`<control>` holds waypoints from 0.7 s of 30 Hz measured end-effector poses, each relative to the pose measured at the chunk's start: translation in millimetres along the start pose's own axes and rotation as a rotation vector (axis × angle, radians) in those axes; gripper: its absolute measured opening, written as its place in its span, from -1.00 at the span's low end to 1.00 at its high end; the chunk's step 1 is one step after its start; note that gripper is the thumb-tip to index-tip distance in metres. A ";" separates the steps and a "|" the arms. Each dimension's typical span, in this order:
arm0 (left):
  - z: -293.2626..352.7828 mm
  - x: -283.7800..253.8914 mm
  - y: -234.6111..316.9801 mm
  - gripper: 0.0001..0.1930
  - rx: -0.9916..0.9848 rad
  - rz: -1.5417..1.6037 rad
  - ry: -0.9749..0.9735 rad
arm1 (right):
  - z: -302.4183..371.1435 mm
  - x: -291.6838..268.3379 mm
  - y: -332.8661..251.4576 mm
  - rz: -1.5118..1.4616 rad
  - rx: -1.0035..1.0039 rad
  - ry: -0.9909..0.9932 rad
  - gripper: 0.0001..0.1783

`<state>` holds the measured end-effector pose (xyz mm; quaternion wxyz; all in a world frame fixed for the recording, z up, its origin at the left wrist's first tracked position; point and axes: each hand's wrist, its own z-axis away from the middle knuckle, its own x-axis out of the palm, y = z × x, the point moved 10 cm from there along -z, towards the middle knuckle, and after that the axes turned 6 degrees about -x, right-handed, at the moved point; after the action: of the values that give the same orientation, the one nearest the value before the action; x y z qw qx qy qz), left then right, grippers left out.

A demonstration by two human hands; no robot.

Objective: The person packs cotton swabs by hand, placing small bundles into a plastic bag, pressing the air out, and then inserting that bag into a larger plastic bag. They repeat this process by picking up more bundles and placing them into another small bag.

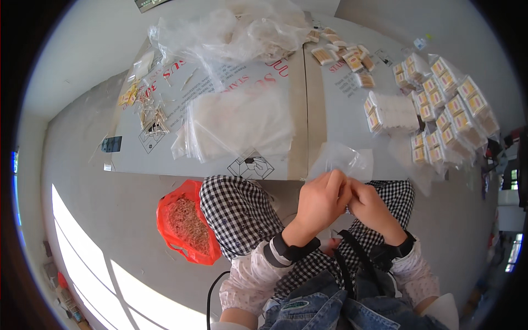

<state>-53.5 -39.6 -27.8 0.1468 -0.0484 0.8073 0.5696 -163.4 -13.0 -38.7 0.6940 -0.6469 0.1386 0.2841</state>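
Note:
My left hand (323, 202) and my right hand (372, 208) meet above my lap, just off the table's near edge. Fingers of both are closed and pinched together at the edge of a small clear plastic bag (345, 159). The bag spreads beyond my hands onto the tabletop, and the pinched part is hidden by my fingers. To the left lies a flat stack of clear plastic bags (242, 124). Right of my hands, bagged packs of cotton swabs (454, 121) stand in rows, beside a long white bundle (399, 111) in clear wrap.
Small loose packs of cotton swabs (352, 58) sit at the back right. Crumpled clear plastic (231, 36) covers the back left. Loose cotton swabs (153, 118) are scattered on the left. A red bag (165, 220) of thin sticks stands on the floor beside my left knee.

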 end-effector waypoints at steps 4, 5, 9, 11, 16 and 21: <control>14.8 -2.3 41.7 -0.80 0.309 -0.011 0.080 | 3.5 -3.6 26.3 -0.668 0.346 0.116 -0.71; 18.3 -0.6 45.6 -0.78 0.342 -0.031 0.081 | -1.6 -9.6 10.6 -0.628 0.211 0.157 -0.66; 30.3 -10.8 56.0 -0.76 0.493 0.073 0.158 | -8.1 -7.2 -37.9 -0.707 -0.047 0.106 -0.44; 37.4 -13.2 51.6 -0.76 0.504 0.037 0.221 | -6.3 5.9 -33.8 -1.128 -0.043 0.069 -0.34; 42.2 -16.4 62.6 -0.75 0.586 0.171 0.267 | -0.6 -12.4 -34.8 0.588 -0.388 0.160 -0.20; 40.5 -2.2 44.5 -0.71 0.443 0.033 0.266 | -12.5 -17.9 -11.2 -0.656 -0.043 0.328 -0.22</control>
<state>-55.0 13.4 0.7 0.0372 -0.0764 0.9252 0.3700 -169.1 -29.1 -21.0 0.7031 -0.7082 0.0270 -0.0582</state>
